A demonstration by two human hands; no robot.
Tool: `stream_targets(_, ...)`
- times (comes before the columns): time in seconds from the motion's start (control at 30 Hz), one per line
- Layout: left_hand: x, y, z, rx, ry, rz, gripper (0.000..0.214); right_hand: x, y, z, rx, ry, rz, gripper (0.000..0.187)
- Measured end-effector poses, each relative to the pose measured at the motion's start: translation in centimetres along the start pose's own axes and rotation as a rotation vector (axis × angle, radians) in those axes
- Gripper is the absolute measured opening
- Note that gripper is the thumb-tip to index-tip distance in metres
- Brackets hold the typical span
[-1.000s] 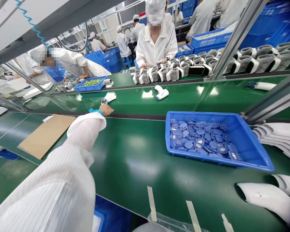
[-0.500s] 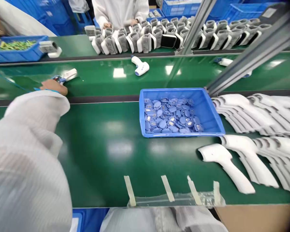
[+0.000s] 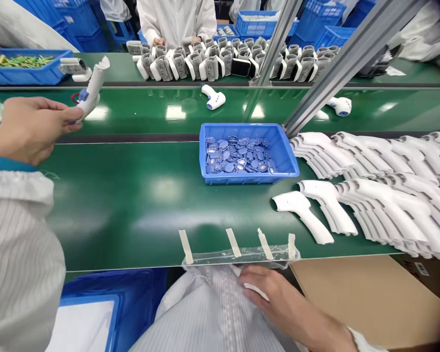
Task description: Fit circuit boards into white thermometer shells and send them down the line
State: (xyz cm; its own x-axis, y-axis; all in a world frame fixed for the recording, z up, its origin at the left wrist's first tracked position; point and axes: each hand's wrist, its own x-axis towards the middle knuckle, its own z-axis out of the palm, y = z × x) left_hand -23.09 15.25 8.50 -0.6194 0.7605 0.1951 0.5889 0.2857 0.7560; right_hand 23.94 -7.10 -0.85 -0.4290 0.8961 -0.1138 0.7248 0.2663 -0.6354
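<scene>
- The left hand [image 3: 31, 129] was up in the air over the far side of the green worktop [image 3: 132, 195], near the left edge.
- Its fingers [image 3: 71, 115] were nearly closed and held a long white plastic thermometer part [image 3: 91, 90] with a bit of blue on it. The part stood up and tilted a little to the right.
- The right hand [image 3: 282, 303] was low down, past the near edge of the worktop, over a striped white coat [image 3: 209, 313].
- Its fingers [image 3: 253, 286] were bent over a small white strip [image 3: 255, 292]. It was hard to tell if they had a firm hold.
- A blue tray [image 3: 249, 128] sat at the middle of the worktop, by the far edge. It was full of small blue and silver parts [image 3: 238, 156].
- To the right of the tray, many white thermometer shells [image 3: 388, 195] lay in rows, and one [image 3: 302, 210] lay a little apart at the front.
- Strips of tape [image 3: 233, 243] held clear plastic [image 3: 256, 254] on the near edge.
- Past the worktop, a white thermometer [image 3: 213, 97] lay on the next green belt.
- Across from it, a person in white [image 3: 176, 19] had both hands by a long row of grey and white devices [image 3: 212, 68].
</scene>
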Motion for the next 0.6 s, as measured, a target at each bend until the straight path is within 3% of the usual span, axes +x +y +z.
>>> stream_targets(0.07,-3.5,0.8,-0.6,-0.198,-0.078,0.058,0.029,0.6,-0.7,-2.5,0.242,-0.171,-0.003,0.03)
stream_targets(0.13,-7.3,1.9,-0.7,-0.364,-0.147,0.07,0.025,2.2,-0.6,-4.1,0.442,-0.185,0.08,0.034)
stream_targets(0.2,-10.9,3.3,-0.3,-0.445,-0.198,0.027,0.022,4.3,0.4,-4.2,0.363,0.008,0.16,0.04)
stream_targets(0.3,-15.5,4.7,0.6,-0.401,-0.267,-0.048,0.022,6.5,2.2,-2.9,0.002,0.265,0.214,0.043)
stream_targets(0.37,-18.0,4.9,1.4,-0.314,-0.314,-0.032,0.024,6.9,2.5,-2.3,-0.136,0.374,0.227,0.041)
stream_targets(0.43,-20.3,4.4,2.3,-0.279,-0.363,0.045,0.022,6.6,2.1,-2.5,-0.102,0.467,0.221,0.038)
stream_targets(0.5,-22.9,3.8,3.5,-0.247,-0.387,0.181,0.017,6.3,1.2,-3.6,0.158,0.47,0.237,0.04)
stream_targets(0.53,-24.2,3.5,4.1,-0.207,-0.391,0.273,0.013,6.2,0.8,-4.2,0.352,0.409,0.255,0.044)
stream_targets(0.6,-26.8,3.0,5.5,-0.113,-0.382,0.476,0.006,6.2,0.1,-5.1,0.721,0.17,0.3,0.052)
